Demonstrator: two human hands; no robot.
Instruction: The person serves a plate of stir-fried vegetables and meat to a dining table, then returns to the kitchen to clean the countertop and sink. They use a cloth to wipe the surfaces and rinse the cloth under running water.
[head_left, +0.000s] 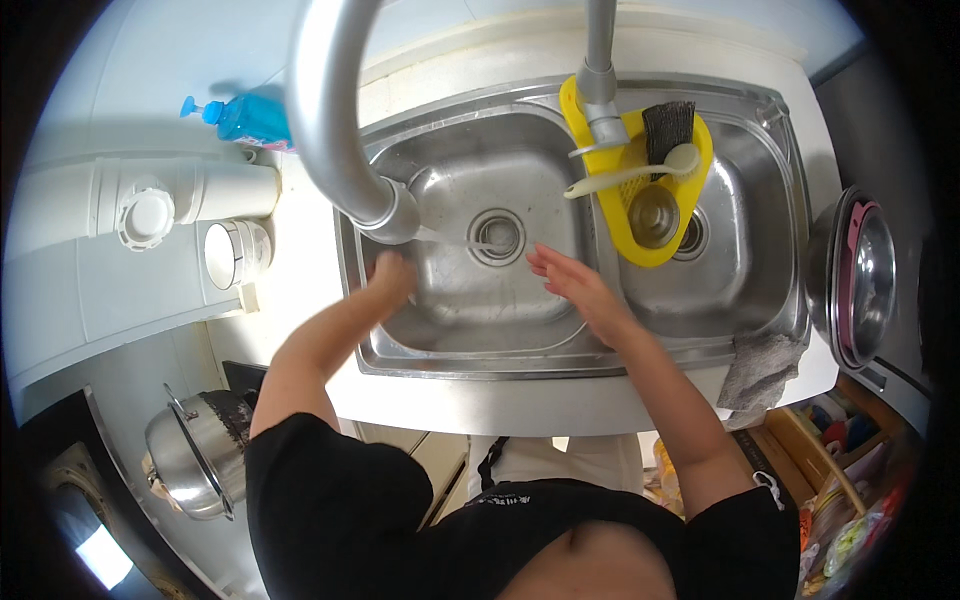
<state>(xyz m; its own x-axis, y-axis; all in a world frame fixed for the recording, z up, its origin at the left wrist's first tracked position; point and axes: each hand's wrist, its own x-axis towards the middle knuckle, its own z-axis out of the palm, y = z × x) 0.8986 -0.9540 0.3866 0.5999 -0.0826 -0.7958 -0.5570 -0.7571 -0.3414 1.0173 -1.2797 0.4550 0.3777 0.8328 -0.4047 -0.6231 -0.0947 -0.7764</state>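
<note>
Both my hands are over the left basin of a double stainless-steel sink (480, 322). My left hand (391, 281) is blurred, just below the grey faucet spout (390, 217); its fingers look curled, and whether it holds anything cannot be told. Water (457, 238) runs from the spout toward the round drain strainer (496, 236). My right hand (570, 281) is right of the drain with its fingers extended, holding nothing. Beyond it, a yellow drain basket (630, 225) spans the divider and right basin, bearing a white-handled dish brush (619, 180), a dark scouring pad (669, 131) and a round metal item (654, 216).
A blue pump bottle (251, 120) and a white cup (236, 255) are at left. Nested metal bowls (874, 285) stand at the right edge, near a grey cloth (761, 371) draped over the counter's front. A metal pot (199, 454) sits lower left.
</note>
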